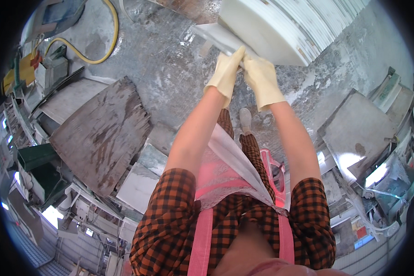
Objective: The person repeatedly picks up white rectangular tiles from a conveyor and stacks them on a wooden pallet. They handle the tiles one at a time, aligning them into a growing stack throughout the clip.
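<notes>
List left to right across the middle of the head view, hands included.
Weathered brown board → left gloved hand → right gloved hand → grey panel.

The near end of a thin grey-white slab is grasped by the left hand and the right hand, both covered by cream gloves, beside a stack of pale slabs. A yellow hose is laid in a curve across the wet, stained floor. A pink apron is worn over a checked shirt.
</notes>
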Tool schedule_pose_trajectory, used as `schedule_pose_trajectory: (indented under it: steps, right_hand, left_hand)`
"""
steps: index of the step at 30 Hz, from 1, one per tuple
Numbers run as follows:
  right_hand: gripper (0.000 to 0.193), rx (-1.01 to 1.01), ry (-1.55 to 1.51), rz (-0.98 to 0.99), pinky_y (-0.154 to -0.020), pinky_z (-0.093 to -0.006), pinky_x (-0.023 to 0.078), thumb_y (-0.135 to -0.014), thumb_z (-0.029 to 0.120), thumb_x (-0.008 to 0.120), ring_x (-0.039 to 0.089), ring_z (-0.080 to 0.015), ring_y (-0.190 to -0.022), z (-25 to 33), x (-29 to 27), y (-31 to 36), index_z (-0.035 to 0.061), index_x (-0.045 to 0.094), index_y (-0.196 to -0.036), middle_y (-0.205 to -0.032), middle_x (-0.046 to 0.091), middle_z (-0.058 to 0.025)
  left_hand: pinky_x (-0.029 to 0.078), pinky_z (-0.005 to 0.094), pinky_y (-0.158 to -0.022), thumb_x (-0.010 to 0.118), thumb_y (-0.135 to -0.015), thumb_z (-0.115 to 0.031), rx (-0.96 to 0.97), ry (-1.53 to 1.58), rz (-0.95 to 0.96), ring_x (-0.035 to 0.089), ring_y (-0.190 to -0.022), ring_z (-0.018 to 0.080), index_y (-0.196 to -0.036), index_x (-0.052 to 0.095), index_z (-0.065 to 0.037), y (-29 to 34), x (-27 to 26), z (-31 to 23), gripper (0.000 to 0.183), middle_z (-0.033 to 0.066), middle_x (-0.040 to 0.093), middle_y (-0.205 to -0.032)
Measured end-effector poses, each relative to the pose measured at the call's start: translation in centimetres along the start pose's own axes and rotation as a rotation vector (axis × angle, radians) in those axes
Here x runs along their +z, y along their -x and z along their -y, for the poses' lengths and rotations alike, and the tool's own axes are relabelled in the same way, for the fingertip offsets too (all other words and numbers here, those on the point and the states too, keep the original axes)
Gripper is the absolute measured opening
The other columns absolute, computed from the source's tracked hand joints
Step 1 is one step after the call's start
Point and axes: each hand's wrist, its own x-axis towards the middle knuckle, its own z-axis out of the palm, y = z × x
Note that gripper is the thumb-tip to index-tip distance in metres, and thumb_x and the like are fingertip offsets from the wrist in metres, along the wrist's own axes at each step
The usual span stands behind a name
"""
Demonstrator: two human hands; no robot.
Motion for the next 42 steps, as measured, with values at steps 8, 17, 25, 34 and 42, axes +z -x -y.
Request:
schedule_pose_trajectory:
  steps: [8, 17, 25, 34, 42]
  right_hand:
    - [0.040, 0.057, -0.324, -0.674, -0.082, -0.0422, 0.050, -0.091, 0.027, 0.059, 0.064, -0.0342, -0.096, -8.9, -4.2, 10.2, 0.0048, 0.060, -0.124, -0.100, 0.069, -0.0181]
    - [0.039, 0.152, -0.552, -0.310, -0.095, -0.0383, 0.045, -0.091, 0.022, 0.062, 0.059, -0.0297, -0.106, -18.2, 11.6, 25.0, -0.0021, 0.059, -0.122, -0.114, 0.062, -0.0182]
    - [0.040, -0.040, -0.087, 0.251, -0.080, -0.0425, 0.051, -0.086, 0.029, 0.065, 0.064, -0.0304, -0.087, -16.2, 18.1, 10.5, -0.0064, 0.065, -0.104, -0.097, 0.068, -0.0207]
    - [0.028, -0.466, -0.372, 0.199, -0.062, -0.0322, 0.046, -0.092, 0.020, 0.056, 0.057, -0.0171, -0.070, 8.0, 14.8, 18.4, -0.0067, 0.063, -0.096, -0.083, 0.064, -0.0100]
    - [0.034, -0.615, -0.079, 0.129, -0.088, -0.0372, 0.047, -0.090, 0.021, 0.056, 0.061, -0.0295, -0.099, 17.9, 20.4, 29.9, -0.0031, 0.061, -0.114, -0.107, 0.063, -0.0189]
  left_hand:
    - [0.036, 0.0386, -0.108, 0.054, -0.093, -0.045, 0.327, -0.726, 0.155, 0.046, -0.131, 0.0301, -0.138, 0.047, 0.001, -0.7, -0.6, 0.4, 0.064, 0.0174, 0.052, -0.138]
    - [0.051, 0.0441, -0.090, 0.051, -0.088, -0.038, -0.749, -1.191, -1.049, 0.063, -0.111, 0.0346, -0.113, 0.069, -0.010, 47.2, -40.4, 20.4, 0.042, 0.0161, 0.066, -0.118]
    - [0.050, 0.0494, -0.087, 0.051, -0.082, -0.039, -0.956, -0.369, -1.945, 0.065, -0.103, 0.0388, -0.098, 0.073, -0.005, 85.1, -33.7, 52.3, 0.044, 0.0224, 0.067, -0.107]
    - [0.051, 0.0465, -0.080, 0.058, -0.083, -0.041, -0.623, 0.302, -2.296, 0.068, -0.092, 0.0393, -0.090, 0.073, -0.004, 99.1, -31.4, 65.2, 0.041, 0.0221, 0.070, -0.094]
    - [0.043, 0.0430, -0.099, 0.056, -0.084, -0.059, -0.638, 0.386, -1.953, 0.056, -0.119, 0.0361, -0.122, 0.063, -0.006, 102.8, -41.5, 71.5, 0.066, 0.0183, 0.062, -0.126]
